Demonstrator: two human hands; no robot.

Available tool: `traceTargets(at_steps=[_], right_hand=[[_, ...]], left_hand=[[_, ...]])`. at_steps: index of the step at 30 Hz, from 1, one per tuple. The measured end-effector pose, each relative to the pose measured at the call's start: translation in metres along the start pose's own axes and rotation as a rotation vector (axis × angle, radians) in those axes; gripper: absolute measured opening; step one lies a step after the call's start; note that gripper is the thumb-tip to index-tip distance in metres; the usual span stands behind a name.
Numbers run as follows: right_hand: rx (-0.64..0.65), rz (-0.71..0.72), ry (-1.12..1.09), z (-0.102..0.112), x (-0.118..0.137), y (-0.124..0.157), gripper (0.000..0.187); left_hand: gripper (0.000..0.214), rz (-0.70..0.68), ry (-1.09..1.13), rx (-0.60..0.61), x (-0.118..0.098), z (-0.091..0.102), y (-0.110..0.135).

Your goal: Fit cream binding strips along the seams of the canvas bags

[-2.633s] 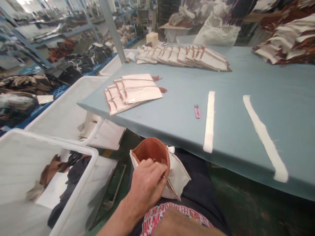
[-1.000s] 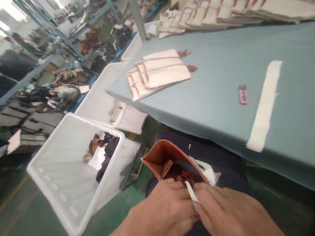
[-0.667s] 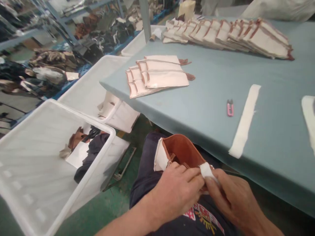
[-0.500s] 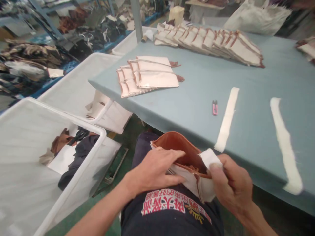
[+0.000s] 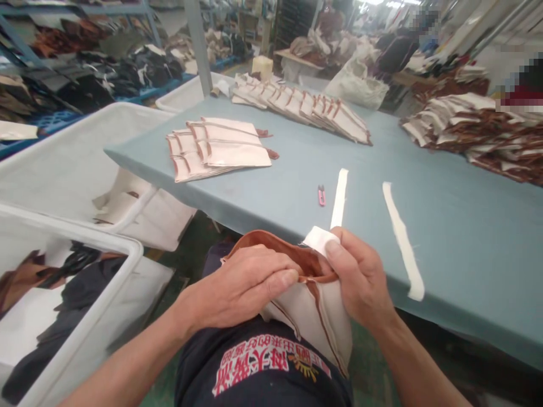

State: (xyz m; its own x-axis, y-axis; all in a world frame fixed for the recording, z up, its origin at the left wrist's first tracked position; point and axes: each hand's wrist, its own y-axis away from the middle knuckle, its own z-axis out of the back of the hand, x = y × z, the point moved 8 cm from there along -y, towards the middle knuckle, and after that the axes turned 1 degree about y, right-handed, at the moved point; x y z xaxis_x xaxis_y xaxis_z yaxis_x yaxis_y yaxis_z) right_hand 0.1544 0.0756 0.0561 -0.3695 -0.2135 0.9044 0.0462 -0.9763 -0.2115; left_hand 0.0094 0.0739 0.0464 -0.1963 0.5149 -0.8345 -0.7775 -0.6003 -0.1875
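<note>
I hold a cream cloth pouch with a brown lining [image 5: 316,308] over my lap, its mouth turned open. My left hand [image 5: 237,285] grips the near rim, fingers curled over the brown edge. My right hand [image 5: 360,277] pinches the right side of the rim together with a white tab of fabric [image 5: 319,240]. Both hands are closed on the pouch, just below the front edge of the blue-grey table [image 5: 445,226].
On the table lie a small stack of finished pouches [image 5: 218,150], a long fanned row of them [image 5: 301,104], pink thread snips [image 5: 321,195], two white cloth strips [image 5: 339,198] [image 5: 403,240] and a heap at the right [image 5: 475,127]. White plastic bins [image 5: 72,164] stand at my left.
The pouch has risen towards the table edge and its mouth has flattened. My left hand moved from inside the opening onto the rim; my right hand came in and took the other side.
</note>
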Motion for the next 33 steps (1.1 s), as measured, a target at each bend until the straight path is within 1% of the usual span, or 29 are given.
traceTargets(at_steps=[3,7,13,15,18,22,24,25,26,28,30,31,33], right_hand=[[0.019,0.045,0.061,-0.002,0.009,-0.001,0.033],[0.017,0.061,0.132,-0.002,0.012,-0.001,0.029],[-0.031,0.07,0.214,0.002,0.006,0.002,0.025],[-0.055,0.074,0.237,0.004,0.003,0.005,0.024],[-0.104,0.078,0.271,0.006,-0.001,0.009,0.025],[-0.137,0.078,0.341,0.002,-0.012,0.01,0.024],[-0.144,0.073,0.364,0.001,-0.02,0.008,0.024],[-0.142,0.077,0.382,0.0,-0.024,0.007,0.024],[-0.133,0.093,0.414,0.0,-0.026,0.005,0.024],[-0.106,0.169,0.536,-0.001,-0.023,0.002,0.025],[-0.091,0.293,0.695,0.0,-0.009,0.001,0.026],[-0.099,0.36,0.744,0.002,0.001,0.002,0.026],[-0.103,0.453,0.722,0.004,0.02,0.003,0.024]], left_hand=[[0.043,0.007,0.076,0.031,-0.005,-0.002,-0.009],[0.042,0.037,0.177,0.082,-0.003,-0.011,-0.014],[0.043,0.105,0.202,0.049,0.003,-0.021,-0.012],[0.04,0.097,0.133,0.039,0.002,-0.024,-0.011],[0.034,0.023,-0.106,-0.007,-0.001,-0.029,-0.01],[0.034,-0.097,-0.51,-0.187,-0.001,-0.033,-0.007],[0.036,-0.122,-0.612,-0.261,0.0,-0.033,-0.007],[0.037,-0.121,-0.618,-0.269,0.001,-0.033,-0.007],[0.038,-0.113,-0.596,-0.254,0.001,-0.034,-0.009],[0.039,-0.087,-0.519,-0.185,0.002,-0.036,-0.013],[0.04,-0.066,-0.462,-0.113,0.0,-0.039,-0.017],[0.041,-0.063,-0.446,-0.103,-0.002,-0.039,-0.019],[0.043,-0.061,-0.4,-0.117,-0.005,-0.037,-0.022]])
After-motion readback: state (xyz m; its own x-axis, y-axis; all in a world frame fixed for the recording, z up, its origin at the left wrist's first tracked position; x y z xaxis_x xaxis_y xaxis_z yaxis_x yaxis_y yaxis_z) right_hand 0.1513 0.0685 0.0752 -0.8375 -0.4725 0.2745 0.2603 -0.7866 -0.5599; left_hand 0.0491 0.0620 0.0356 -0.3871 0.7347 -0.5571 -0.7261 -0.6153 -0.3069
